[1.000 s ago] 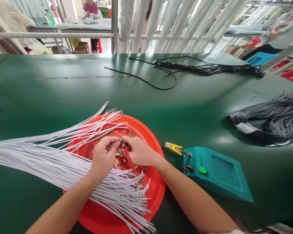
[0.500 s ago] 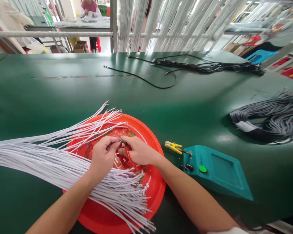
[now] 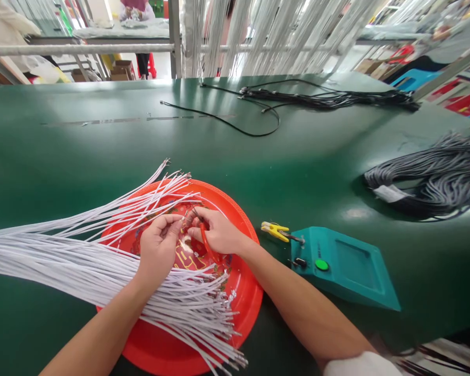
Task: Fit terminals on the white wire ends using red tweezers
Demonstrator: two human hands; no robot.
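Note:
My left hand [image 3: 159, 248] pinches the end of a white cable between thumb and fingers, over the red round tray [image 3: 251, 261]. Just to its right, my right hand [image 3: 220, 233] grips a pair of small red-handled scissors [image 3: 207, 241], whose blades point up toward the pinched end. The blades look parted, with a small gap between them and my left fingertips. A large bundle of white cables [image 3: 74, 258] comes in from the left and fans out over the tray beneath my left wrist. A smaller group of white cables [image 3: 141, 202] lies behind my hands.
A teal tester box [image 3: 344, 266] with a green button and a yellow clip [image 3: 274, 230] sits right of the tray. Coiled grey cables [image 3: 426, 177] lie farther right, black cables [image 3: 329, 98] along the back. White strands hang from a rack [image 3: 258, 48]; people sit beyond.
My hands have drawn slightly apart, leaving a gap between the left fingertips and the scissors. The whole view has shifted a little, with the surroundings now slightly higher and farther left.

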